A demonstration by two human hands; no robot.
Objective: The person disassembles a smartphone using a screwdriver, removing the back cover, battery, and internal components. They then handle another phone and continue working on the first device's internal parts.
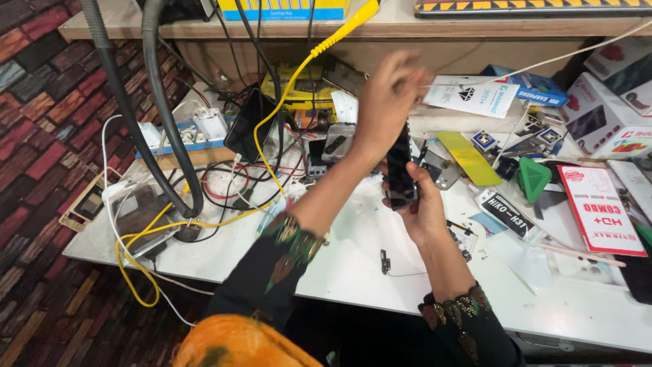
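Cluttered white workbench [353, 265]: right hand [421, 207] grips a dark phone [399, 170], left hand [384, 102] pinching closed above it; cables [204, 183] left, boxes [601, 115] right of it.

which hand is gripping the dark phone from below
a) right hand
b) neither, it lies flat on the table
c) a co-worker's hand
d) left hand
a: the right hand wraps around the lower part of the dark phone, holding it upright above the white table, while the left hand is raised at the phone's top edge.
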